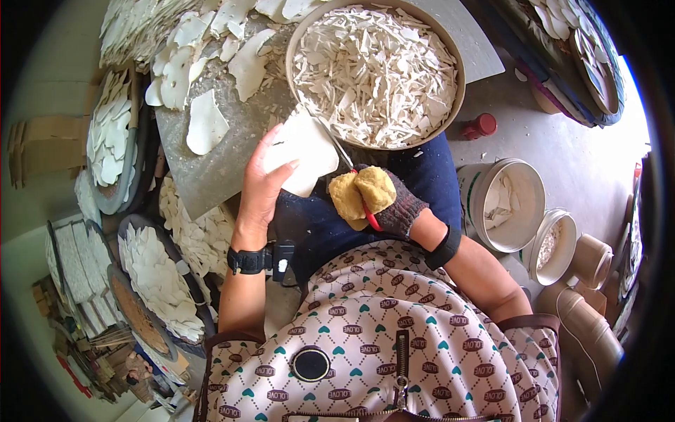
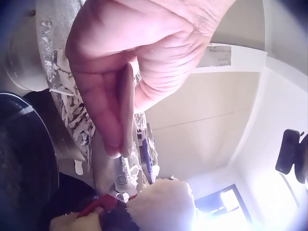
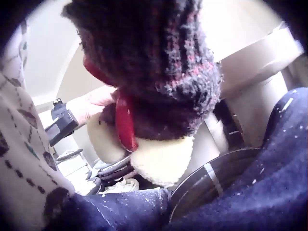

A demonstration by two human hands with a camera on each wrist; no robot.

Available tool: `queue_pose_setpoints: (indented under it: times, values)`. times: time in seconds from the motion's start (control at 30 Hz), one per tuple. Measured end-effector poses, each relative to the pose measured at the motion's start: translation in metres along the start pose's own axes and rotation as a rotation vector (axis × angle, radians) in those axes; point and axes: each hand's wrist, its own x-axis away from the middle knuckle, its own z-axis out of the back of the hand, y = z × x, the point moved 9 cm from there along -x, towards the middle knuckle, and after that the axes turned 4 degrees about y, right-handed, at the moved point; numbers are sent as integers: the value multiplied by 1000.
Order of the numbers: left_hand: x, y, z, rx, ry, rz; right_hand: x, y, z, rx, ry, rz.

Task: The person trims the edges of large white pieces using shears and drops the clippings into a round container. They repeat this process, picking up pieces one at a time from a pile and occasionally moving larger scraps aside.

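My bare left hand (image 1: pixel 264 183) grips a flat white piece (image 1: pixel 307 151) between thumb and fingers, in front of the round tray. In the left wrist view the piece (image 2: pixel 127 103) shows edge-on, a thin slab. A dark knitted glove covers my right hand (image 1: pixel 402 205), with yellow foam pads (image 1: pixel 377 188) at the fingers. This hand holds red-handled scissors (image 1: pixel 372 219), whose metal blades (image 1: pixel 342 150) lie along the piece's right edge. Beneath the glove, the red handle (image 3: pixel 126 122) shows in the right wrist view.
A round tray (image 1: pixel 461 91) heaped with narrow white strips stands on a metal board (image 1: pixel 176 165). Larger flat pieces (image 1: pixel 206 123) lie left of it. White buckets (image 1: pixel 485 235) stand at the right, near a red-lidded jar (image 1: pixel 484 125). Filled baskets (image 1: pixel 158 278) line the left.
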Motion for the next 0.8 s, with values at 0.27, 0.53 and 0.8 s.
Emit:
queue_pose_setpoints:
  times: [0.27,0.53,0.8]
  values:
    - [2,6,-3,-16,-12,-14,3,-3,-1,-124,35,123]
    - [-2,-3,-9,3,-143,72,8,-21,9,39,81,232]
    - [-3,-1,-8,28,-141,79,6,6,2,-173,35,10]
